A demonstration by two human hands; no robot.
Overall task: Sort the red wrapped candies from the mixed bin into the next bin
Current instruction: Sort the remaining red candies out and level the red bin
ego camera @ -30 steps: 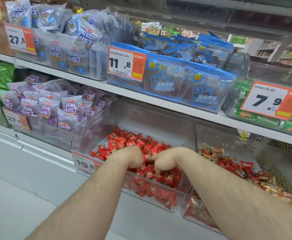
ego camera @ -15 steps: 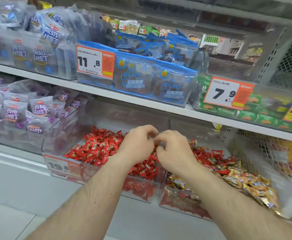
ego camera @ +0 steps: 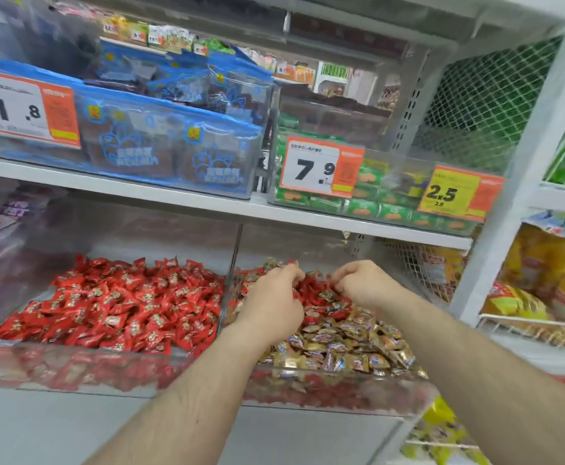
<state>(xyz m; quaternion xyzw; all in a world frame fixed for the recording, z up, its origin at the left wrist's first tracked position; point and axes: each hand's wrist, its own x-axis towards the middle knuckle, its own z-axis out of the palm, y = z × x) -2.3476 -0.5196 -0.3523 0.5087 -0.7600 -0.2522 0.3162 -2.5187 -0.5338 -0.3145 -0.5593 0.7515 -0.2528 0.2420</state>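
Note:
A clear bin [ego camera: 73, 369] on the lower shelf is heaped with red wrapped candies [ego camera: 113, 307]. Beside it on the right, the mixed bin [ego camera: 348, 396] has gold wrapped candies [ego camera: 348, 347] at the front and red candies [ego camera: 318, 297] at the back. Both my hands are inside the mixed bin, over its red patch. My left hand [ego camera: 274, 303] curls its fingers down onto red candies near the divider. My right hand [ego camera: 363, 285] pinches red candies a little to the right. The fingertips are partly buried in wrappers.
An upper shelf [ego camera: 207, 204] hangs low over both bins, carrying blue snack bags [ego camera: 173, 142] and green packs [ego camera: 358, 203] behind price tags. A white mesh side panel [ego camera: 408, 263] and upright post [ego camera: 495, 229] close off the right. Yellow bags [ego camera: 549, 280] fill the neighbouring rack.
Both hands have moved right, from the red bin across the divider into the mixed bin. Their fingers now dig into its red candies. The view has swung right too.

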